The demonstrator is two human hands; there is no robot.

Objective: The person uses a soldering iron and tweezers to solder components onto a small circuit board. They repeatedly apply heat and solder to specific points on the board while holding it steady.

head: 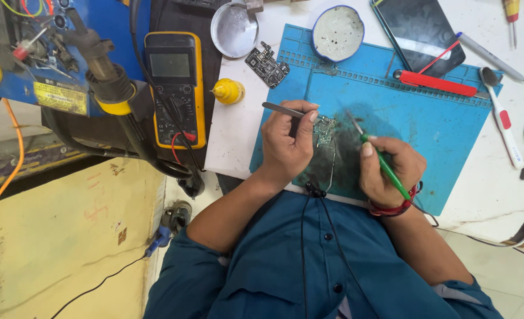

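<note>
My left hand (287, 142) grips metal tweezers (281, 108), whose tips reach a small green circuit board (326, 130) lying on the blue work mat (415, 118). My right hand (391, 168) holds a thin green-handled tool (385, 165), its metal tip angled up and left toward the same board. Both hands rest on the mat's near edge, a hand's width apart.
A yellow multimeter (176, 88) and a hot-air handle (105, 77) stand to the left. On the white bench lie another circuit board (267, 64), a yellow bottle (229, 91), two round tins (233, 29), a dark phone (420, 32), red tools and a toothbrush (503, 118).
</note>
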